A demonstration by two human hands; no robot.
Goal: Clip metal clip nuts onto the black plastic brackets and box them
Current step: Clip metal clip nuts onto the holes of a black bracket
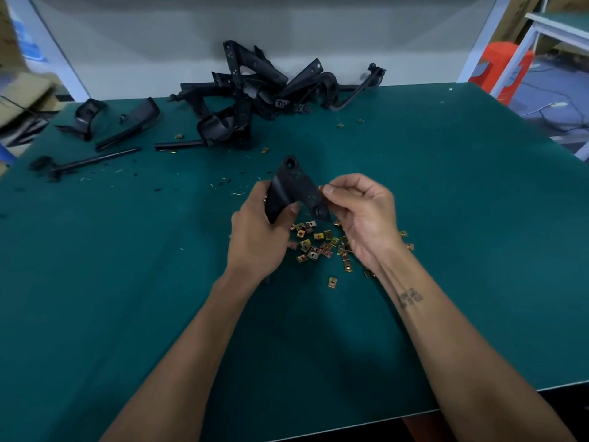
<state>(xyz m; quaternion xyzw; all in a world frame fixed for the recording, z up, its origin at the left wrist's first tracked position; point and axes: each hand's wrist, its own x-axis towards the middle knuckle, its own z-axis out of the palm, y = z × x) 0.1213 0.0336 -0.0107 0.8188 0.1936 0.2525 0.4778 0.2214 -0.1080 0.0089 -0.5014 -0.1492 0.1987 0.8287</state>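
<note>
The left hand grips a black plastic angled bracket by its lower end, its long axis running toward twelve o'clock. The right hand pinches a small brass-coloured metal clip nut, touching the bracket's three o'clock edge. Loose clip nuts lie at six o'clock on the green mat; more brackets are heaped at twelve.

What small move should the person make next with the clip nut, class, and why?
Probably slide the clip nut onto the bracket edge: the right hand pinches it right beside the bracket, which the left hand grips steady above the table.
</note>
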